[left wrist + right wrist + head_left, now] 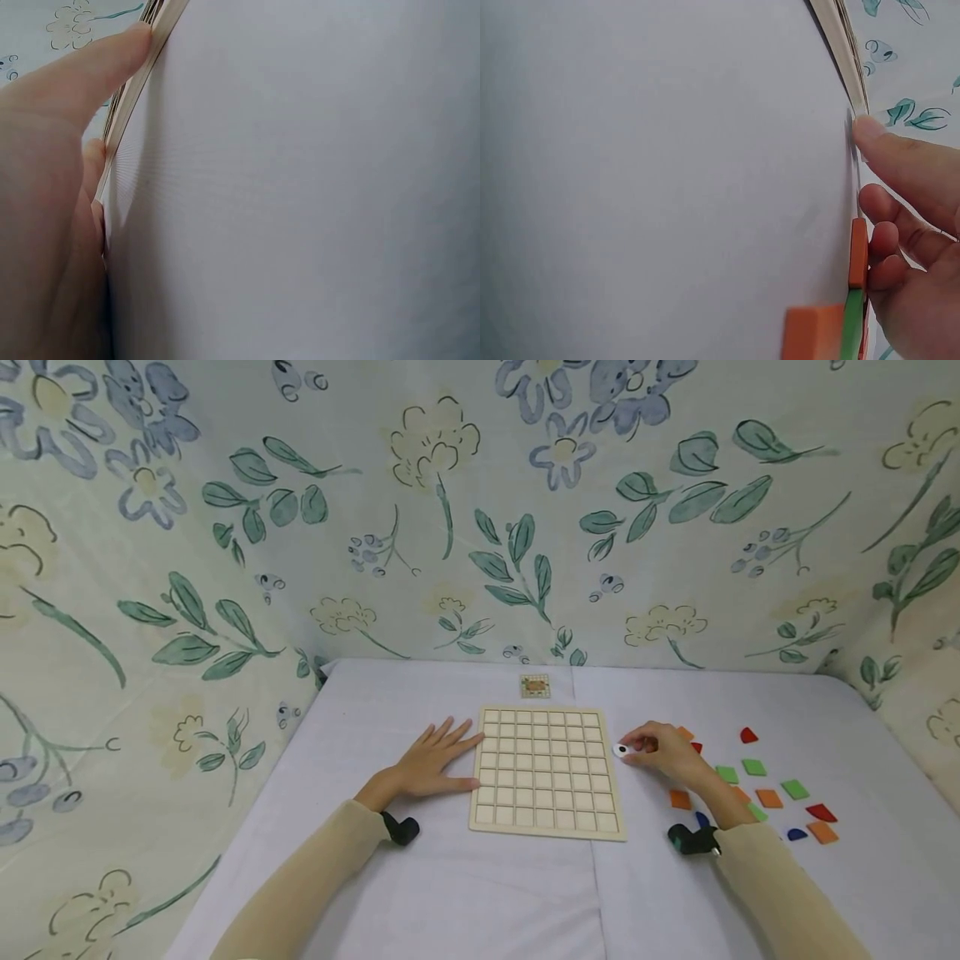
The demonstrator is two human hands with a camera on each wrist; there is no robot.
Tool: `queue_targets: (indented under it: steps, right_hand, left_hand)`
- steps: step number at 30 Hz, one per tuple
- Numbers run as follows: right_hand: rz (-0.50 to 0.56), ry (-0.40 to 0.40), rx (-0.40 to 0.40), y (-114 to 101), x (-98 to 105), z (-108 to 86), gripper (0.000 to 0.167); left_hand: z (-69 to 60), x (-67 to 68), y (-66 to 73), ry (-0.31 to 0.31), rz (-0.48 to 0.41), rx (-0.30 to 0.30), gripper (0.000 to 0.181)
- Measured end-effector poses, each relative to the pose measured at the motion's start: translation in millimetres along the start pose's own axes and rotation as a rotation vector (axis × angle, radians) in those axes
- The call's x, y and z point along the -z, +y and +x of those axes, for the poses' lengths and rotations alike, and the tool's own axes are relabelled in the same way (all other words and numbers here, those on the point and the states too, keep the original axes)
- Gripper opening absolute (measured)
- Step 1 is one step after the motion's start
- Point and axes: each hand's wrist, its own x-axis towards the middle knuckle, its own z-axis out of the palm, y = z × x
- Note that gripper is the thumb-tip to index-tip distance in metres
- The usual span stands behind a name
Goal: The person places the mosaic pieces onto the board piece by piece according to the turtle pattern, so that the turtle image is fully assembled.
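Note:
A square wooden grid board (549,772) with rows of recessed cells lies on the white table. My left hand (438,762) lies with fingers spread, thumb and fingertips touching the board's left edge; in the left wrist view the thumb (112,64) rests on the wooden rim. Just off the board's right edge, my right hand (663,750) pinches a small white disc (620,750) with a black dot between thumb and fingers. In the right wrist view the disc is hard to make out, and an orange tile (858,251) lies beside the curled fingers.
Right of the board several flat pieces lie scattered: green tiles (753,767), orange tiles (768,798), red pieces (749,736) and blue half-rounds (797,835). Some are partly under the right forearm. Behind the board lies a small patterned card (535,686). A floral cloth (450,527) hangs behind the table.

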Motion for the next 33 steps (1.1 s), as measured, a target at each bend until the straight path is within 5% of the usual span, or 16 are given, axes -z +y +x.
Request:
queue_targets:
  steps: [17,33]
  right_hand:
    - [0.069,0.043,0.006,-19,5,10.1,0.027]
    - [0.144,0.06,0.051,-63,-26,36.9,0.026]
  left_hand:
    - [0.3,0.8,-0.1,-0.004,-0.002,-0.004,0.091]
    - [0.6,0.3,-0.5,-0.009,-0.004,-0.002,0.091]
